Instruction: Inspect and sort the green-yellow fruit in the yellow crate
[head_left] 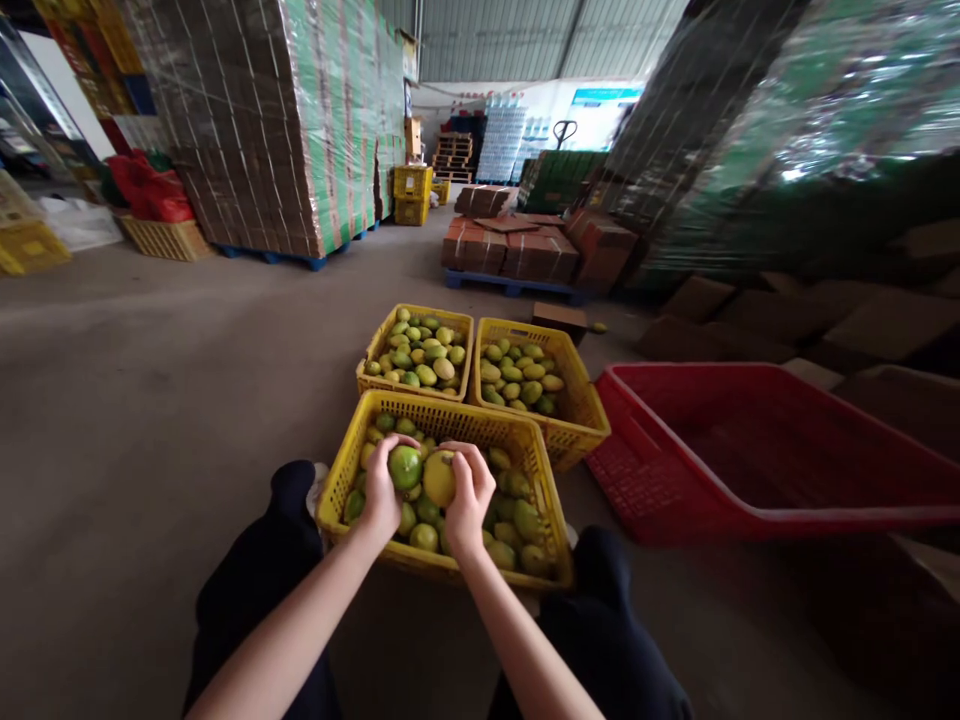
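Note:
My left hand point(382, 490) is closed around a green lemon point(406, 468). Close beside it, my right hand point(469, 490) grips a yellow lemon point(439, 478), its stem end facing up. Both fruits are held just above the near yellow crate point(555, 520), which stands on the floor between my legs. Green and yellowish lemons point(424, 537) lie inside that crate, partly hidden by my hands and forearms.
Behind stand a left yellow crate point(362, 372) and a right yellow crate point(592, 410), both holding similar fruit. A large red basket point(637, 470) is on the right. Flattened cartons point(510, 250) lie on a pallet farther back, between wrapped stacks point(330, 120).

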